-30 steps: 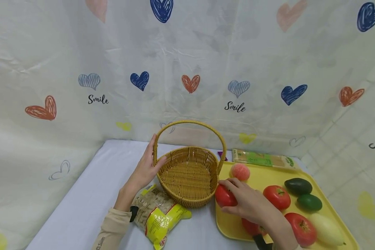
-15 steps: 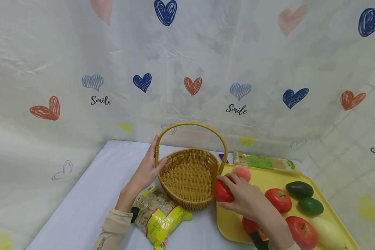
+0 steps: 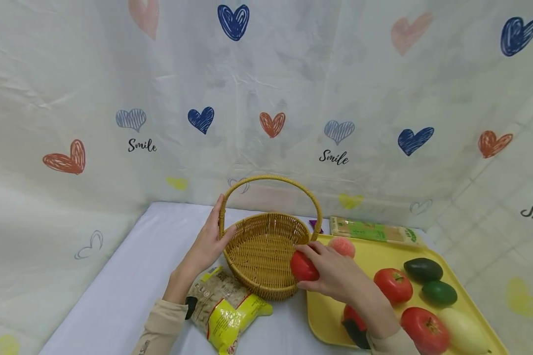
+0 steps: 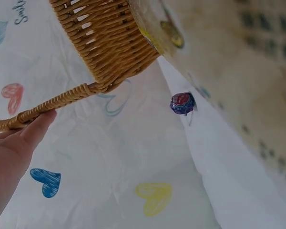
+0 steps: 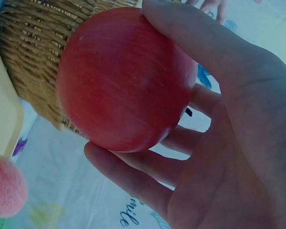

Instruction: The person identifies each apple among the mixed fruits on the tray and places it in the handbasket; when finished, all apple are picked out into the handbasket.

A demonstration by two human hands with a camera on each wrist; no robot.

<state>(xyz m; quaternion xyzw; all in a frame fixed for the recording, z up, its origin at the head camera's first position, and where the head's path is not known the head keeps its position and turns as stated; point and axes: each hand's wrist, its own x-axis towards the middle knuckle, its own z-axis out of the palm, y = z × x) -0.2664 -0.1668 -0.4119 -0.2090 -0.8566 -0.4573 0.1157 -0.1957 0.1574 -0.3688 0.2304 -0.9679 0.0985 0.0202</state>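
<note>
My right hand (image 3: 333, 271) grips a red apple (image 3: 304, 266) over the right rim of a wicker basket (image 3: 266, 256). In the right wrist view, thumb and fingers wrap the apple (image 5: 126, 81), and a short dark stem shows beside the palm. My left hand (image 3: 208, 241) rests against the left foot of the basket's arched handle (image 3: 273, 177), its fingers straight along the outside and its thumb at the rim. The left wrist view shows that hand (image 4: 14, 152) touching the wrapped handle (image 4: 52, 102). The inside of the basket is bare woven cane.
A yellow tray (image 3: 320, 315) at right bears several red apples (image 3: 393, 286), two dark green avocados (image 3: 423, 269), a pale elongated item (image 3: 464, 330) and a fuzzy pink peach (image 3: 342, 246). A brown-and-yellow bag (image 3: 231, 305) lies before the basket. A flat packet (image 3: 373, 230) lies behind the tray.
My right hand has carried the apple leftward from over the tray's edge to the basket's right rim. The left hand has stayed at the handle.
</note>
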